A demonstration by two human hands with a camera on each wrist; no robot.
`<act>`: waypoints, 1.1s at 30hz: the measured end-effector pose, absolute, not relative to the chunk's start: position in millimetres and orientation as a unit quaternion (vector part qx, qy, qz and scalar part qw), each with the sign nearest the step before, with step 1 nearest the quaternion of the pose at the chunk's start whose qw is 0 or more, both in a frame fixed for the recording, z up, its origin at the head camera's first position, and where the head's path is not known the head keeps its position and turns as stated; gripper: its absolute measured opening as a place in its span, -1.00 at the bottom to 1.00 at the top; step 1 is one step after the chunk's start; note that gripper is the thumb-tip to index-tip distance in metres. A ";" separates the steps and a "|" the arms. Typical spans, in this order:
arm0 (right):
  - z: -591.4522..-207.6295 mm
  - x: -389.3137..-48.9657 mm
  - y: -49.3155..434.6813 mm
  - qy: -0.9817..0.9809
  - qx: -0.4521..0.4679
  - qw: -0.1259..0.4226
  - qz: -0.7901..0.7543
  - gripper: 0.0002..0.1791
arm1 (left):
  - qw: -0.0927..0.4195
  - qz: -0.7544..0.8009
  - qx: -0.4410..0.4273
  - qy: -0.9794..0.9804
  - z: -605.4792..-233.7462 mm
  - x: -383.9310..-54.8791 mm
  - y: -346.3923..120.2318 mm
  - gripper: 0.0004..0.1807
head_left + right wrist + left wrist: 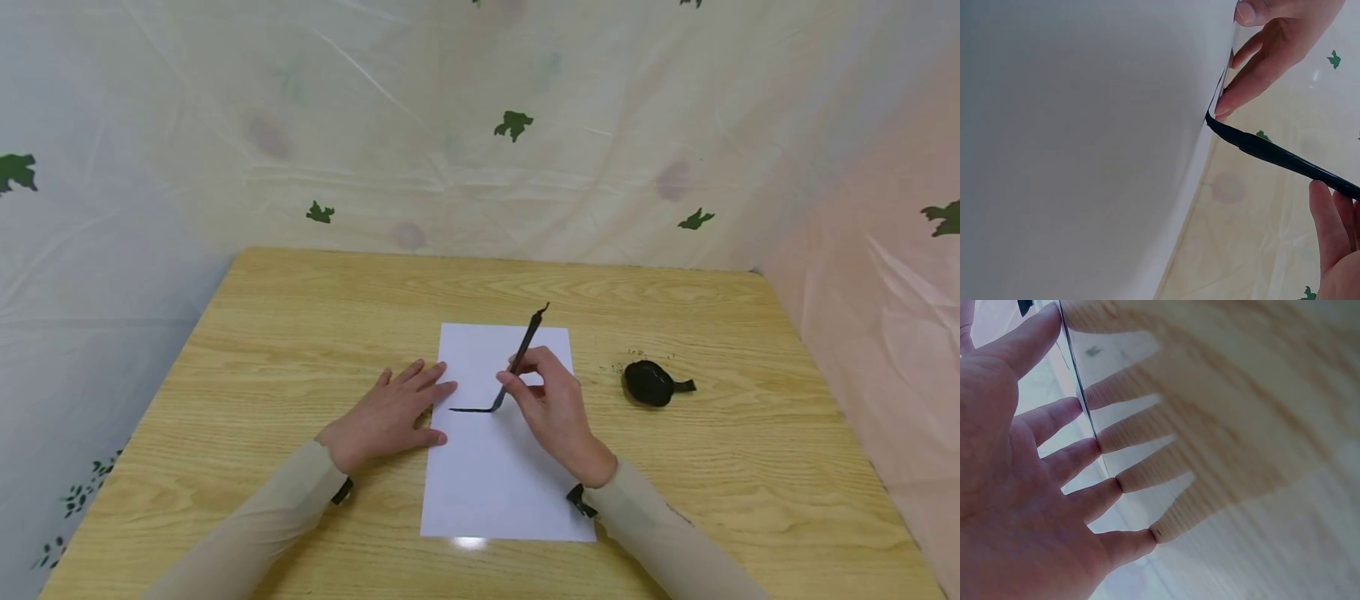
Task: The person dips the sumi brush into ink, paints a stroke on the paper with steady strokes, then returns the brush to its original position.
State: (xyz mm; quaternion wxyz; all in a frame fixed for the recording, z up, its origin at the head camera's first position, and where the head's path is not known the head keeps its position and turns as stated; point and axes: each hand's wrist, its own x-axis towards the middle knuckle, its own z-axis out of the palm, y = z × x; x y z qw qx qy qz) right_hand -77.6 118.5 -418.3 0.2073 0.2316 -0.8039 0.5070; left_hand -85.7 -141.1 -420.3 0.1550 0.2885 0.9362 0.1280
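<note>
A white sheet of paper [495,492] lies upright in front of me on the wooden table. My left hand [393,412] rests palm down with spread fingers, its fingertips on the sheet's left edge; the left wrist view shows the fingers [1066,465] straight. Between thumb and fingers, my right hand [555,412] pinches a dark writing brush [526,340], tilted with its top to the right. The brush's bristles [1225,132] touch the paper and bend there. From that tip a thin black line [468,410] runs left across the sheet.
To the right of the paper stands a small black dish [649,384] with a short handle, dark specks beside it on the wooden table [315,308]. Patterned cloth [420,125] hangs behind the table and at both sides.
</note>
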 end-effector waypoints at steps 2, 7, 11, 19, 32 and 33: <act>-418.4 -77.6 118.8 -0.804 0.231 0.207 0.508 -0.71 | 0.154 0.129 0.289 0.936 -420.5 -85.7 -141.2 -0.19; -418.1 -77.2 119.7 -0.803 0.228 0.205 0.511 -0.72 | 0.154 0.129 0.290 0.936 -420.4 -86.0 -141.8 -0.18; -418.3 -77.2 120.6 -0.805 0.224 0.203 0.511 -0.73 | 0.157 0.129 0.288 0.936 -420.7 -86.3 -141.8 -0.17; -417.8 -76.8 122.8 -0.808 0.224 0.207 0.504 -0.71 | 0.155 0.132 0.292 0.935 -421.3 -85.6 -142.1 -0.18; -418.9 -76.8 124.9 -0.805 0.227 0.217 0.503 -0.71 | 0.162 0.136 0.289 0.934 -420.9 -85.9 -142.4 -0.18; -418.9 -76.6 125.1 -0.805 0.227 0.217 0.504 -0.71 | 0.162 0.136 0.289 0.934 -421.0 -85.9 -142.4 -0.18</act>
